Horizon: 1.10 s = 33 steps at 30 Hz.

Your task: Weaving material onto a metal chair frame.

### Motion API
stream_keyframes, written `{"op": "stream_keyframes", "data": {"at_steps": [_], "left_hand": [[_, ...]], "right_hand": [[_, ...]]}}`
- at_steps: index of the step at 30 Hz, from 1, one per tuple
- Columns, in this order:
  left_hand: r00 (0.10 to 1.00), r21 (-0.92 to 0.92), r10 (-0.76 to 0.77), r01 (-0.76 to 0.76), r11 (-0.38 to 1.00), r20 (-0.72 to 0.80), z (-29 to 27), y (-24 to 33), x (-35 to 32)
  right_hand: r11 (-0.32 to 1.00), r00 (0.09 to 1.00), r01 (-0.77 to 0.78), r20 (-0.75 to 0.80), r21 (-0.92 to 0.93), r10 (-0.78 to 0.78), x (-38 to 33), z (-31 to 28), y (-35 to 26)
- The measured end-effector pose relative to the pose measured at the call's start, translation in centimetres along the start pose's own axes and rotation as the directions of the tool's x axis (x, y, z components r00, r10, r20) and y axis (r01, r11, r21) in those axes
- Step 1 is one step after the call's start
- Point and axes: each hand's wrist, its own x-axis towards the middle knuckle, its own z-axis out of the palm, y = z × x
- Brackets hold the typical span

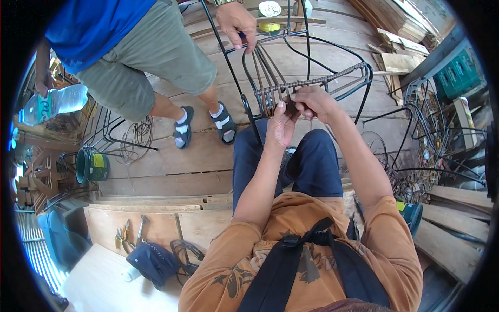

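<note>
While both hands crowd in at the near edge of the black metal chair frame [312, 82], all the action is around one small dark brown piece [291, 107], right up against that edge and above the knees. The right hand [311, 104] has thumb and fingers nearly together, pinching the piece. The left hand [282, 125] meets it from below, thumb raised, just beside the bound part of the frame; how firmly its grip has hold, I can't tell, with the fingers partly hidden.

And there's company: a co-worker's hand [237, 23] reaches in from beyond the frame, fingertips at the far end of the brown strips [274, 67] that run across its left part.

This looks like close binding work, so what counts is tension. Best to pin the last turn against the frame with the left thumb, draw the piece snug with the right, and lay each turn flat beside its neighbour. Slack could leave a gap; a twist could make a ridge. Steady pressure at the far end should help keep those strips even. Pliers [123, 238] and a hammer [142, 228] lie well apart from the frame, on the person's left.
</note>
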Motion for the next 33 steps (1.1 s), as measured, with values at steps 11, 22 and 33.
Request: {"op": "stream_keyframes", "data": {"at_steps": [11, 22, 33], "left_hand": [[0.998, -0.087, 0.030, -0.025, 0.996, 0.051, 0.2, 0.9, 0.9], [0.973, 0.120, 0.012, 0.016, 0.993, -0.230, 3.0, 2.8, 1.2], [0.948, 0.962, 0.183, -0.241, -0.129, 0.262, 6.3, 4.7, -2.1]], "right_hand": [[0.648, 0.704, 0.711, -0.263, 0.273, -0.660, -5.0, 4.2, 0.7], [0.657, 0.876, 0.481, -0.294, 0.580, -0.383, -5.0, 4.9, 5.7], [0.657, 0.780, 0.623, -0.402, 0.425, -0.480, -8.1, 4.4, 9.6]]}}
